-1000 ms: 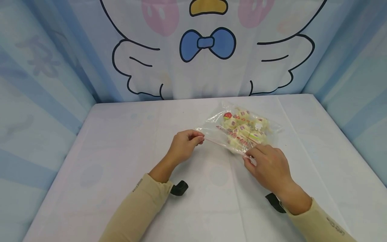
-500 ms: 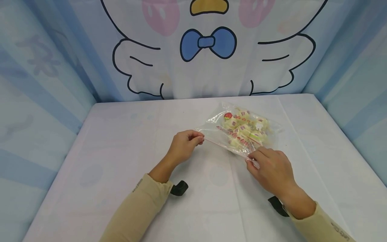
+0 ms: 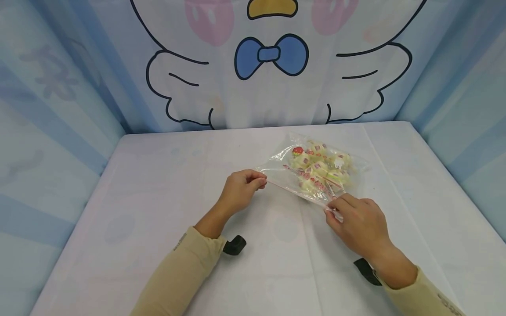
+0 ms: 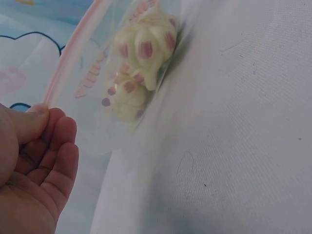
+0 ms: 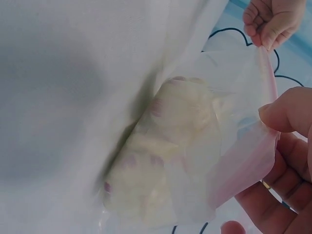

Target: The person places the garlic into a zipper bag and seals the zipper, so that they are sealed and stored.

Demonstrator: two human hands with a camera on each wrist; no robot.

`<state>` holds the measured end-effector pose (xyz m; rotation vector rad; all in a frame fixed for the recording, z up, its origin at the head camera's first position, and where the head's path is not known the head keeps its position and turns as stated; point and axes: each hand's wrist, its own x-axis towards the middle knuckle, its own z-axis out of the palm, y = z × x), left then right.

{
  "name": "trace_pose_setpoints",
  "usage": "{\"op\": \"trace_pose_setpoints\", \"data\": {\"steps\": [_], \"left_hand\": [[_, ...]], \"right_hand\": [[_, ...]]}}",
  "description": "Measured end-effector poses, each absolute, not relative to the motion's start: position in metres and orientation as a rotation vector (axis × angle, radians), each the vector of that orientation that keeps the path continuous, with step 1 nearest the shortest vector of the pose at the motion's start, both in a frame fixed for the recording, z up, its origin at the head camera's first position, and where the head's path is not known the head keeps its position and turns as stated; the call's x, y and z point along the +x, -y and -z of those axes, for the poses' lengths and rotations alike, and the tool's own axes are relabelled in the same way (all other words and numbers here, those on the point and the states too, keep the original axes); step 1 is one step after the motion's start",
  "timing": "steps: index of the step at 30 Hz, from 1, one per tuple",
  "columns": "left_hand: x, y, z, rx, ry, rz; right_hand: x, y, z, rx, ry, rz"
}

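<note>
A clear zip bag (image 3: 276, 171) with red print and a pink zip strip lies toward the back right of the table in the head view. Inside it are several soft-looking cream pieces (image 4: 146, 44) with purple patches, rounded like paws. My left hand (image 3: 241, 189) pinches the left end of the zip edge between thumb and forefinger. At the other side, my right hand (image 3: 361, 224) pinches the same edge near its right end. In the right wrist view the pink strip (image 5: 248, 161) bends down beyond my right thumb, and the edge runs taut between both hands.
A white cloth covers the table (image 3: 158, 175). Behind it hangs a curtain (image 3: 272, 101) with a printed cartoon figure and blue bow tie, and pale blue curtains (image 3: 47, 153) flank the sides. Dark wrist-camera mounts (image 3: 235, 245) stick out below both wrists.
My right hand has slid a little down and to the right along the zip edge. My left hand and the bag's contents stay in place.
</note>
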<state>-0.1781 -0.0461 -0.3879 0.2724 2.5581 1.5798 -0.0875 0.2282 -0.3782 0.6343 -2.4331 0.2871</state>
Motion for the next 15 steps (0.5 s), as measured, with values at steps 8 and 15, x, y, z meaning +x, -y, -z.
{"op": "trace_pose_setpoints", "data": {"steps": [8, 15], "left_hand": [[-0.1775, 0.0457, 0.3882, 0.287, -2.559, -1.579], [-0.1772, 0.0462, 0.3876, 0.279, -2.556, -1.59]], "right_hand": [[-0.0833, -0.2312, 0.3795, 0.6, 2.452, -0.276], [-0.0835, -0.2334, 0.3817, 0.62, 2.405, -0.301]]}}
